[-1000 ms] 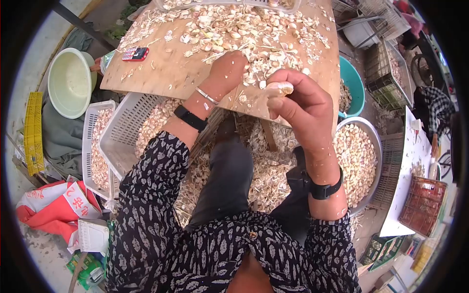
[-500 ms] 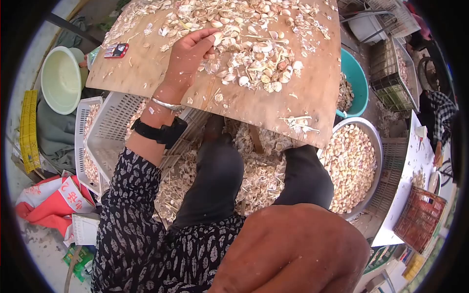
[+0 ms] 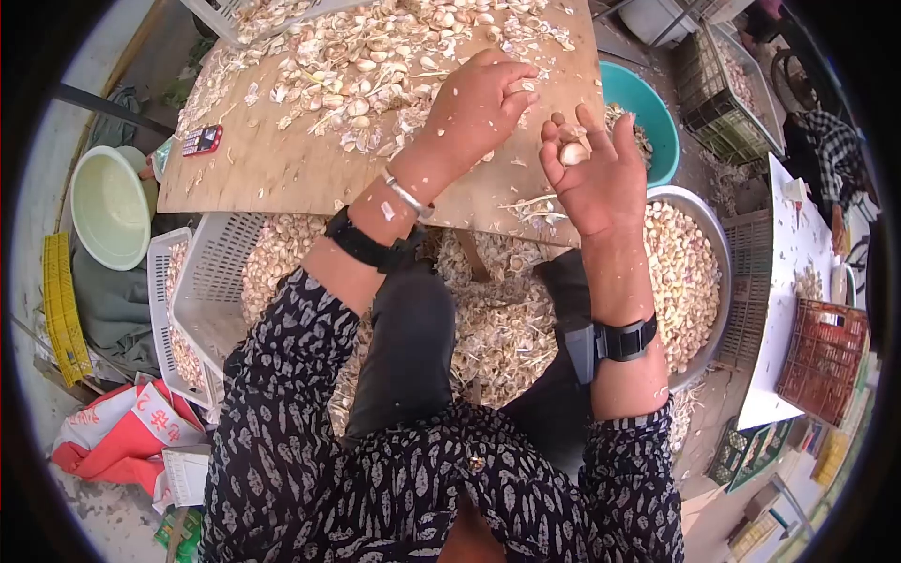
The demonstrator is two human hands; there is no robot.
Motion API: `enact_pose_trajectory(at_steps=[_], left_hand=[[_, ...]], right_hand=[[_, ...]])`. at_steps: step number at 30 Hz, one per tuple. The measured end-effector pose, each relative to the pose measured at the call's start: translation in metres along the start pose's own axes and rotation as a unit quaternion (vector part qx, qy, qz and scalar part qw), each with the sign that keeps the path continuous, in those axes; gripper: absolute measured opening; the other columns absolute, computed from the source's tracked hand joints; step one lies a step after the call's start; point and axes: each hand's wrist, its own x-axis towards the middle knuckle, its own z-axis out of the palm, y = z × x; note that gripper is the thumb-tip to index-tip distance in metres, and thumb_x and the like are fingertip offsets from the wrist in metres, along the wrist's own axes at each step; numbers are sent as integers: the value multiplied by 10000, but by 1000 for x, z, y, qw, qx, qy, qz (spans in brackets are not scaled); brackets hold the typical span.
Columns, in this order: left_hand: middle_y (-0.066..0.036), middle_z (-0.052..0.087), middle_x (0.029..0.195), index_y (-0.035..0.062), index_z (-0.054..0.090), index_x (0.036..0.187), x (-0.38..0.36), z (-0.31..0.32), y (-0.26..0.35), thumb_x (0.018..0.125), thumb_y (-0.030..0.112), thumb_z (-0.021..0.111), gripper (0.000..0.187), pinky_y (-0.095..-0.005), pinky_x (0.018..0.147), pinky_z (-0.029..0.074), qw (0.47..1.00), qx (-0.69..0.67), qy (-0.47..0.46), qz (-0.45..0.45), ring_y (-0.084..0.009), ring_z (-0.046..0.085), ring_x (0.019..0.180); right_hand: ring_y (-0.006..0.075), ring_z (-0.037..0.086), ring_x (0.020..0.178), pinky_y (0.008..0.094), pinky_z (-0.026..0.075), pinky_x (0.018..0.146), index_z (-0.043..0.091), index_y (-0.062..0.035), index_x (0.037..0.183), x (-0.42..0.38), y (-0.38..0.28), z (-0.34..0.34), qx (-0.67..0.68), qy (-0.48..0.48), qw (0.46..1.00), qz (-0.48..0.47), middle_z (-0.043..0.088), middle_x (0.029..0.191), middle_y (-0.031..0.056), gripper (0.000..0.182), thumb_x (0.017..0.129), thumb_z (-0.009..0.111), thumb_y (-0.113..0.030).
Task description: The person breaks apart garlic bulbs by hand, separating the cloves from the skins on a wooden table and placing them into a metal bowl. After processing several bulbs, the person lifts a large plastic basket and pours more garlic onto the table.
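Observation:
My left hand (image 3: 477, 111) is over the wooden board, palm down, its fingers curled in a pinch toward my right hand. What its fingertips hold, if anything, I cannot make out. My right hand (image 3: 601, 178) is turned palm up by the board's right edge, fingers half curled around a pale garlic clove (image 3: 574, 154); there may be more than one. Loose garlic cloves and papery skins (image 3: 361, 80) lie scattered on the wooden board (image 3: 282, 178), to the left of my hands. Bits of skin stick to both hands and wrists.
A metal basin of garlic cloves (image 3: 690, 281) stands by my right forearm, with a teal tub (image 3: 657, 117) behind it. White crates (image 3: 202, 281) with garlic sit at left. Husks (image 3: 497, 328) cover the floor between my legs. A phone (image 3: 202, 141) lies on the board. Another person (image 3: 831, 155) is far right.
My left hand has moved right, away from the pile on the board. My right hand has gone from close below the camera to the board's right edge. The view has shifted slightly.

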Motion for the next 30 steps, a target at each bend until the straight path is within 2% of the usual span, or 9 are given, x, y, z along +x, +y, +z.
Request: enact_pose_trajectory(at_steps=[2,6,14,18,22,24,26,28,30], left_hand=[[-100,579,840,38,616,1007,16,13,-43,807,63,586,204,-358,662,477,919,367,-117,82,-261,581,774],[-138,564,834,35,605,928,25,19,-59,773,76,594,162,-406,686,472,874,434,-197,101,-335,570,817],[-56,645,919,9,598,990,3,-2,1,842,83,617,166,-258,720,494,985,41,-102,-134,-153,630,836],[-102,611,948,-37,577,1027,-65,-36,130,814,14,665,235,-253,752,515,958,-282,-44,10,-152,620,811],[-114,589,696,12,573,696,-104,-73,244,816,40,629,136,-280,592,522,931,-322,-136,105,-202,643,675],[-101,557,565,-4,575,654,-106,-78,266,809,22,623,164,-271,595,525,934,-337,-100,65,-157,651,663],[-30,583,592,61,562,715,-98,-82,267,811,127,655,149,-289,365,383,924,-306,-137,184,-153,525,445],[-9,602,609,47,578,636,-114,-79,275,774,61,672,168,-264,402,452,950,-304,-59,52,-138,578,495],[-8,610,622,46,569,625,-111,-68,262,771,15,654,172,-234,422,469,918,-325,40,222,-116,587,521]], right_hand=[[188,540,752,242,481,569,458,-62,1079,18,-7,-16,37,25,999,-13,532,966,132,256,946,496,-277],[104,377,521,219,271,410,478,-88,960,28,-13,-14,11,73,997,-25,513,747,34,128,930,523,-204],[104,388,502,229,285,412,508,-65,912,31,-8,-14,-83,106,991,-5,496,684,18,146,924,531,-208],[98,384,477,234,286,410,543,-62,895,21,-13,-19,-126,46,991,17,477,623,-4,162,897,567,-223],[145,541,545,274,410,471,674,-51,882,36,8,-14,-534,47,841,-71,589,629,48,213,839,600,-246],[244,629,679,335,481,602,698,-124,946,48,22,-15,-778,20,579,-242,664,744,107,204,808,606,-243],[263,640,751,333,495,701,687,-178,1013,54,25,-14,-794,17,571,-207,672,878,110,236,804,626,-269],[275,634,824,359,498,720,677,-169,1030,59,35,-14,-835,-24,480,-269,666,939,111,254,803,622,-270],[282,626,859,369,495,740,664,-177,1058,62,44,-16,-844,-56,478,-237,659,974,114,277,800,620,-265]])
